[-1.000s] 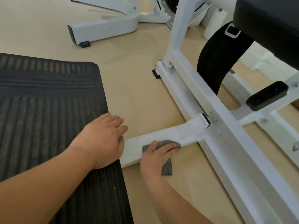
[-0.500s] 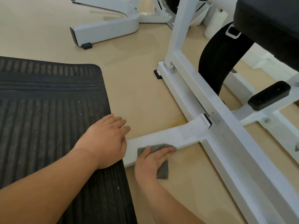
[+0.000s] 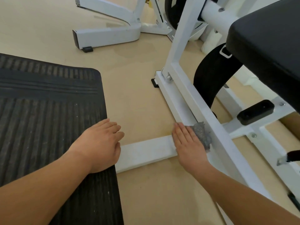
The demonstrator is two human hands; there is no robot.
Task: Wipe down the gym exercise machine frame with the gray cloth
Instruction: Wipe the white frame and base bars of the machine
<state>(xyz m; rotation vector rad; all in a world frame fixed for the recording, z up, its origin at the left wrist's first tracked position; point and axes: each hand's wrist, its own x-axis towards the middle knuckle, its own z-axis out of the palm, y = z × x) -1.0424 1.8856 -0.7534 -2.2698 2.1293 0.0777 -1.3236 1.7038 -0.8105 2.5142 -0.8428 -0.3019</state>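
Grip flat — right hand point(image 3: 189, 144) presses gray cloth point(image 3: 201, 134) onto frame point(image 3: 146, 151).

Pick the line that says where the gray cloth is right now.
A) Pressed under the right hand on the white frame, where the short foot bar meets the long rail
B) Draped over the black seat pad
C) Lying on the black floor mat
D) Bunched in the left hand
A: the right hand lies flat on the gray cloth at that joint of the white frame, while the left hand rests on the black mat.
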